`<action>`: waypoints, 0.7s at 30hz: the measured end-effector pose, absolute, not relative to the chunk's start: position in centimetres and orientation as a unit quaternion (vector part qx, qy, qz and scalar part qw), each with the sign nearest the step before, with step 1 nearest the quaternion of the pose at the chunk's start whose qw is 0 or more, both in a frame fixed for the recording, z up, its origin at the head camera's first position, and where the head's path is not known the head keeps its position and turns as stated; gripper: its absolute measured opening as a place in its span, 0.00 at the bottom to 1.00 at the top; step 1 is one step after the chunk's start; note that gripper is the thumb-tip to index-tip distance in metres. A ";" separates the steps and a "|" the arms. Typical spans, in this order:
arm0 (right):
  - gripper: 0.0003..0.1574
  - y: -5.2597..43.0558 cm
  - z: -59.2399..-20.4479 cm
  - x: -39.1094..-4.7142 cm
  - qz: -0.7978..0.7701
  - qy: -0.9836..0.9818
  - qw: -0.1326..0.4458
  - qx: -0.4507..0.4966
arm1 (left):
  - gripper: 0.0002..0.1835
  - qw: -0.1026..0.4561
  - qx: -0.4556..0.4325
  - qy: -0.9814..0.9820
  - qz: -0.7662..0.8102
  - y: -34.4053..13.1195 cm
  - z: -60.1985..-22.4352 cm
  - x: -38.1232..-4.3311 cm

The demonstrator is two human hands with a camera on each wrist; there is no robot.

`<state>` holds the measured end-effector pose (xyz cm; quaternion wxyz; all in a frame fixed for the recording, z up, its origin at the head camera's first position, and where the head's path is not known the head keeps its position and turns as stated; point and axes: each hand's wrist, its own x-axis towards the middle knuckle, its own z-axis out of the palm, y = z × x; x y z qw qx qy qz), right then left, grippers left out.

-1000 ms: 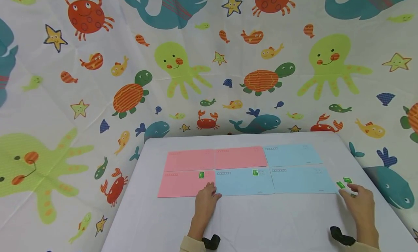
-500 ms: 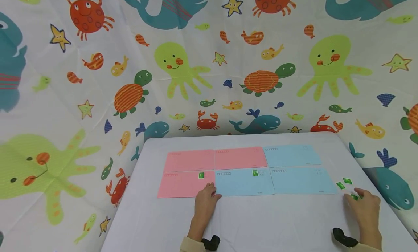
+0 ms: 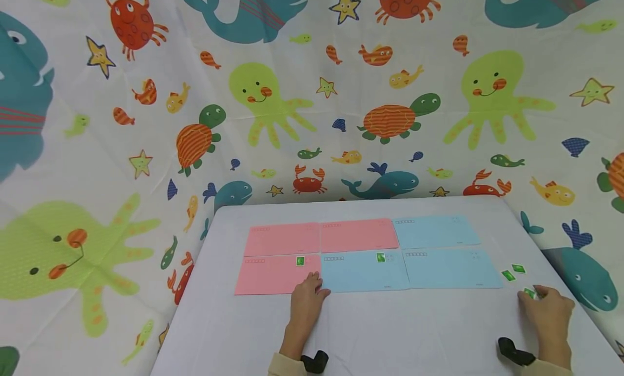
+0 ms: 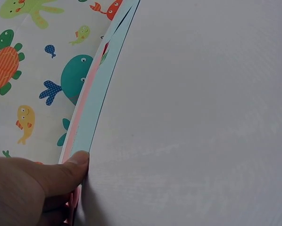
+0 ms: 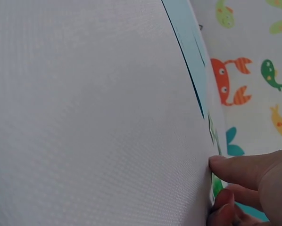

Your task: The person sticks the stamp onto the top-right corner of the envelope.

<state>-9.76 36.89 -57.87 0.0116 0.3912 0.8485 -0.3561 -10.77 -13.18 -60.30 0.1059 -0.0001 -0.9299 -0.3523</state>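
At the table's right side, my right hand [image 3: 548, 308] has thumb and fingers bent about a small green stamp [image 3: 530, 293], pinching at its edges. In the right wrist view the stamp [image 5: 217, 185] shows partly between thumb and fingers. Two more green stamps [image 3: 508, 276] lie just beyond. My left hand [image 3: 308, 297] rests on the front pink envelope [image 3: 268, 276] near its lower right corner, its thumb by the edge of the front middle blue envelope [image 3: 358, 276]. Each of these two envelopes bears a green stamp near its upper right.
Behind lie two pink envelopes [image 3: 358, 233] and a blue envelope [image 3: 434, 231]; another blue envelope [image 3: 450, 270] is at front right. All sit edge to edge on the white tabletop [image 3: 414, 332]. A cloth with sea animals [image 3: 292, 116] hangs behind.
My right hand has shifted right and slightly towards me, uncovering more of the nearest stamp between its fingers. My left hand has stayed in place.
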 end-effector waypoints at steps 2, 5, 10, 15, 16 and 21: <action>0.39 37.0 -57.9 -9.7 -0.351 0.853 0.017 0.386 | 0.17 0.105 -0.001 -0.930 -0.352 -13.2 -60.3 -10.8; 0.37 37.1 -57.9 -9.8 -0.344 0.860 0.018 0.376 | 0.17 0.108 -0.005 -0.930 -0.350 -13.3 -60.2 -10.8; 0.34 37.1 -57.9 -10.0 -0.347 0.860 0.002 0.374 | 0.17 0.105 -0.011 -0.930 -0.353 -13.3 -60.0 -10.9; 0.35 37.1 -57.7 -10.1 -0.353 0.857 0.004 0.374 | 0.17 0.103 -0.013 -0.930 -0.352 -13.3 -60.0 -10.9; 0.35 37.1 -57.7 -10.0 -0.354 0.857 0.007 0.374 | 0.17 0.103 -0.012 -0.930 -0.353 -13.3 -60.0 -10.9; 0.35 37.3 -57.8 -10.0 -0.352 0.859 0.013 0.372 | 0.17 0.096 -0.010 -0.927 -0.362 -13.3 -59.8 -10.8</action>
